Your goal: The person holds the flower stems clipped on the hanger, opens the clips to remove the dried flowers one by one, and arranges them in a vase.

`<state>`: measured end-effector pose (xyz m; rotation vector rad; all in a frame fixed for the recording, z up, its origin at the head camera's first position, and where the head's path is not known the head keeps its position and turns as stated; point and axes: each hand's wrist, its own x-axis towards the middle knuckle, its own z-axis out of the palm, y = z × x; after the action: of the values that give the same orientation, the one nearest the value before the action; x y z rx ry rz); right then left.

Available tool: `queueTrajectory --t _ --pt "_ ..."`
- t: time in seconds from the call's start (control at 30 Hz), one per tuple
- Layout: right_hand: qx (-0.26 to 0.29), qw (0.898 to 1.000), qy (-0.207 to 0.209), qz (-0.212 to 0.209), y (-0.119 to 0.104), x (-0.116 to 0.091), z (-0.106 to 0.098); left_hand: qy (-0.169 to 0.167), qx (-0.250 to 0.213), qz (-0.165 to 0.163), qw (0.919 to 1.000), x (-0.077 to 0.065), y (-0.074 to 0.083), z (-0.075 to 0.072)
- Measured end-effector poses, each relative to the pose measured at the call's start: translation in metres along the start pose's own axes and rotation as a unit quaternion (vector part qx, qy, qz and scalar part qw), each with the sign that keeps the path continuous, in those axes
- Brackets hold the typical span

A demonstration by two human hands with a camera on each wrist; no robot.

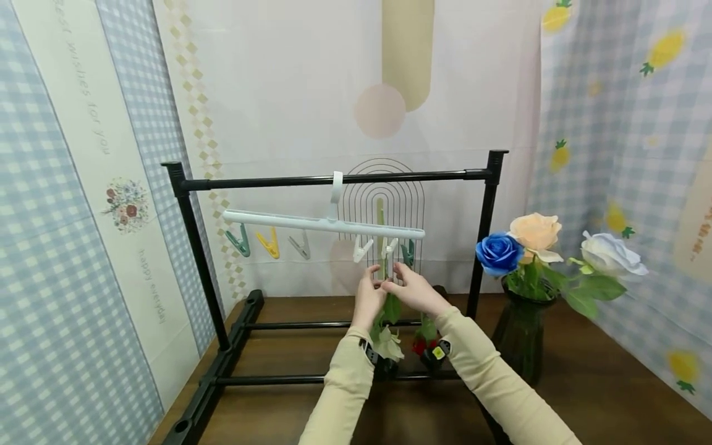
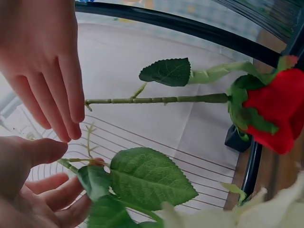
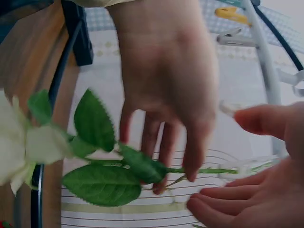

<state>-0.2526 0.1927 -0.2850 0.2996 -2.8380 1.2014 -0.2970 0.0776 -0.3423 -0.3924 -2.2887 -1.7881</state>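
Note:
A white rose [image 1: 387, 343] hangs head down below a pale blue hanger [image 1: 328, 225], its green stem reaching up to a white clip [image 1: 389, 248]. My left hand [image 1: 369, 300] holds that stem between thumb and fingers, just above the leaves [image 3: 102, 184]. My right hand [image 1: 417, 290] is right beside the stem near the clip, with thumb and fingers spread apart in the right wrist view. A red rose [image 2: 275, 109] hangs head down to the right, below a dark green clip [image 1: 408, 252].
The hanger hooks over a black rack's top bar [image 1: 267, 183] and tilts down to the right. Green, yellow [image 1: 268, 243], grey and white clips hang along it. A dark vase [image 1: 520, 337] with blue, peach and pale roses stands right of the rack on the wooden table [image 1: 589, 383].

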Motion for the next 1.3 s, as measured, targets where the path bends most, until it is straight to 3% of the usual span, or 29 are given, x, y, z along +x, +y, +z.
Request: queueTrajectory --t 0.2,0.3,0.47,0.57,0.73,0.9,1.1,1.3 --pt "0.087 0.993 0.082 0.015 0.001 0.013 0.013 0.009 0.012 0.021 0.9997 -0.009 -0.003 -0.004" --pt "0.097 0.986 0.135 0.003 -0.005 0.021 0.015 0.007 0.012 0.034 0.9993 -0.011 0.002 -0.007" --pt "0.003 0.972 0.233 0.002 -0.007 0.030 0.010 -0.003 0.036 0.042 0.9985 -0.014 0.010 -0.006" --pt "-0.050 0.963 0.263 0.015 -0.007 0.033 0.007 0.003 0.055 0.037 0.9978 -0.015 0.011 -0.006" --pt "-0.060 0.963 0.263 0.013 -0.008 0.034 0.008 0.013 0.080 0.030 0.9963 -0.015 0.012 -0.010" --pt "-0.047 0.959 0.278 -0.031 -0.008 0.035 0.008 0.024 0.107 0.034 0.9934 -0.013 0.014 -0.016" --pt "-0.038 0.968 0.246 -0.039 -0.007 0.032 0.004 0.054 0.204 0.039 0.9767 -0.015 0.017 -0.024" --pt "-0.035 0.975 0.218 -0.017 -0.003 0.025 -0.001 0.074 0.252 0.036 0.9643 -0.022 0.009 -0.041"
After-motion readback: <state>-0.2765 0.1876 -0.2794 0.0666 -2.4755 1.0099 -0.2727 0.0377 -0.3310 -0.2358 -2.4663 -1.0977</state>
